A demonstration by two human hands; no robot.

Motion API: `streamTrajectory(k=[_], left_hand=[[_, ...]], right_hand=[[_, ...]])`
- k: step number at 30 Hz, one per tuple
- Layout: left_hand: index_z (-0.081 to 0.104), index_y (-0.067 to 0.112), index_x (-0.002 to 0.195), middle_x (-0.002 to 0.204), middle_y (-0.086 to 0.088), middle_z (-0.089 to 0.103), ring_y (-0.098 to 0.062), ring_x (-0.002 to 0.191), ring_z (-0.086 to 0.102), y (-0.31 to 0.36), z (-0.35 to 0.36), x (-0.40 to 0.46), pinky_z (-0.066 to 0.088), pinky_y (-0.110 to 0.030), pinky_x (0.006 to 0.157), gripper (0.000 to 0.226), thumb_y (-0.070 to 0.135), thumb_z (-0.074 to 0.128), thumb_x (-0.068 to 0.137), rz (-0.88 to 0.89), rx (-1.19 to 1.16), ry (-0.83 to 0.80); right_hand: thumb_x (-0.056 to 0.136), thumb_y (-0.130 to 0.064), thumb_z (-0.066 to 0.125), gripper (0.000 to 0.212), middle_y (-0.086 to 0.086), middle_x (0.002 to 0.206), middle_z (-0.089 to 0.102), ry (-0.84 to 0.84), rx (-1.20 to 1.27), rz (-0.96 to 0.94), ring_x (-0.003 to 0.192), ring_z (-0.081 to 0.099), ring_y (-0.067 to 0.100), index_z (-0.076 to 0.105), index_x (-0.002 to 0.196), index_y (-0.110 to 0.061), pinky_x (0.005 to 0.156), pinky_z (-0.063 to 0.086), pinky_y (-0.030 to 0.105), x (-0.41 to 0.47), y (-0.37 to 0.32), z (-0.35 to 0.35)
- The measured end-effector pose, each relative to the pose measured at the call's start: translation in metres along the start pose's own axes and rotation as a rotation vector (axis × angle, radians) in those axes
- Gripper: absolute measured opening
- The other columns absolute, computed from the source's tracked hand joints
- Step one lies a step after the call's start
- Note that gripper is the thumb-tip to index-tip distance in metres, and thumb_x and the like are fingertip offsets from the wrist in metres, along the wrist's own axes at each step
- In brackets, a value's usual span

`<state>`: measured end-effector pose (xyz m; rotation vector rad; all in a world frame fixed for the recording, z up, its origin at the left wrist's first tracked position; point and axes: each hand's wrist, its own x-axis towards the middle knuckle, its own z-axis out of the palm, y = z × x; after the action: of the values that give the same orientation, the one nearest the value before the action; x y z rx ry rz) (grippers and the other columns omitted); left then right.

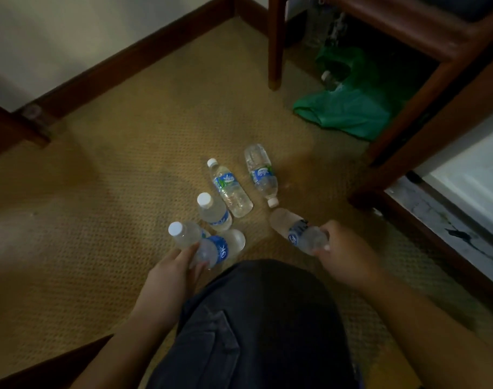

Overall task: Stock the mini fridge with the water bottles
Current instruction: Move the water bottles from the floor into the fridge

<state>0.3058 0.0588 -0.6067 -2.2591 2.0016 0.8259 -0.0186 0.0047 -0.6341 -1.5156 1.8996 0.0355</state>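
Several small clear water bottles with blue labels sit on the tan carpet. My left hand (175, 272) grips two of them together, a white-capped bottle (185, 234) and a blue-labelled bottle (222, 248). My right hand (345, 255) holds another bottle (295, 230) by its neck end, base pointing away. One bottle (213, 211) stands upright just beyond my left hand. Two more lie on the carpet further out, one (229, 188) with its cap away from me and one (262, 174) with its cap toward me. No fridge interior is visible.
A dark wooden chair leg (274, 43) stands ahead, with a green plastic bag (349, 108) under the furniture at right. A white panel (475, 175) framed in dark wood runs along the right edge. My knee in dark trousers (265, 327) fills the foreground.
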Motion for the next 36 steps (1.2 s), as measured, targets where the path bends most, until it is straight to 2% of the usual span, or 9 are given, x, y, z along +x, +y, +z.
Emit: streamTrajectory(k=[3,6,10,14,17,23,28,34,36], left_hand=[[0.057,0.030,0.134,0.124,0.000,0.065,-0.021,0.104,0.066,0.022,-0.023,0.017,0.052,-0.034,0.085,0.041,0.049,0.056,0.097,0.075,0.048,0.064],[0.060,0.032,0.121,0.110,0.005,0.067,-0.014,0.094,0.066,0.050,-0.050,0.027,0.054,-0.033,0.080,0.034,0.054,0.054,0.096,0.225,0.129,0.060],[0.059,0.033,0.109,0.085,0.012,0.062,-0.005,0.074,0.061,0.083,-0.091,0.029,0.055,-0.034,0.068,0.027,0.054,0.049,0.096,0.338,0.129,0.101],[0.058,0.037,0.108,0.067,0.013,0.060,0.000,0.058,0.058,0.128,-0.118,0.027,0.049,-0.023,0.054,0.021,0.053,0.052,0.096,0.416,0.158,0.205],[0.061,0.035,0.104,0.067,0.012,0.058,-0.001,0.057,0.057,0.167,-0.136,0.026,0.047,-0.022,0.053,0.027,0.058,0.050,0.093,0.509,0.153,0.267],[0.064,0.036,0.103,0.065,0.022,0.053,0.003,0.056,0.055,0.247,-0.156,0.023,0.041,-0.018,0.051,0.029,0.059,0.051,0.090,0.759,0.139,0.348],[0.058,0.040,0.106,0.071,0.022,0.052,0.004,0.061,0.054,0.315,-0.160,0.019,0.038,-0.013,0.054,0.033,0.063,0.036,0.098,0.952,0.196,0.342],[0.057,0.038,0.106,0.076,0.020,0.051,0.003,0.064,0.054,0.388,-0.144,0.011,0.038,-0.012,0.055,0.037,0.065,0.040,0.088,1.110,0.196,0.296],[0.057,0.038,0.105,0.072,0.020,0.050,0.003,0.060,0.051,0.408,-0.137,0.006,0.034,-0.011,0.052,0.038,0.066,0.039,0.087,1.129,0.191,0.306]], right_hand=[[0.094,-0.033,0.063,0.029,-0.003,0.124,0.045,0.077,-0.046,-0.066,0.098,0.056,0.012,0.051,0.120,-0.035,0.072,0.051,0.026,-0.004,-0.012,-0.039],[0.093,-0.034,0.063,0.017,-0.005,0.117,0.043,0.106,-0.097,-0.107,0.094,0.053,0.012,0.056,0.110,-0.035,0.069,0.048,0.025,-0.017,-0.016,-0.077],[0.089,-0.039,0.067,0.019,-0.008,0.109,0.045,0.163,-0.104,-0.122,0.097,0.052,0.012,0.058,0.105,-0.038,0.079,0.050,0.030,-0.049,-0.009,-0.126],[0.086,-0.032,0.072,0.018,-0.010,0.099,0.050,0.334,0.043,-0.161,0.089,0.052,0.007,0.064,0.101,-0.036,0.071,0.039,0.018,-0.090,0.010,-0.160],[0.085,-0.028,0.075,0.019,-0.015,0.097,0.055,0.517,0.191,-0.164,0.086,0.055,0.003,0.068,0.100,-0.037,0.068,0.039,0.009,-0.120,0.023,-0.178],[0.083,-0.031,0.078,0.023,-0.019,0.098,0.061,0.830,0.341,-0.153,0.089,0.060,-0.002,0.070,0.104,-0.036,0.074,0.052,0.015,-0.153,0.051,-0.201],[0.083,-0.039,0.072,0.025,-0.019,0.096,0.059,0.968,0.370,-0.061,0.082,0.061,-0.001,0.071,0.107,-0.036,0.066,0.048,0.012,-0.168,0.088,-0.225],[0.087,-0.033,0.073,0.022,-0.011,0.098,0.059,1.124,0.312,0.082,0.080,0.057,-0.001,0.072,0.109,-0.030,0.068,0.038,0.006,-0.165,0.158,-0.247],[0.090,-0.033,0.071,0.024,-0.007,0.101,0.057,1.145,0.310,0.156,0.077,0.056,0.001,0.070,0.114,-0.028,0.070,0.038,0.013,-0.162,0.184,-0.253]])
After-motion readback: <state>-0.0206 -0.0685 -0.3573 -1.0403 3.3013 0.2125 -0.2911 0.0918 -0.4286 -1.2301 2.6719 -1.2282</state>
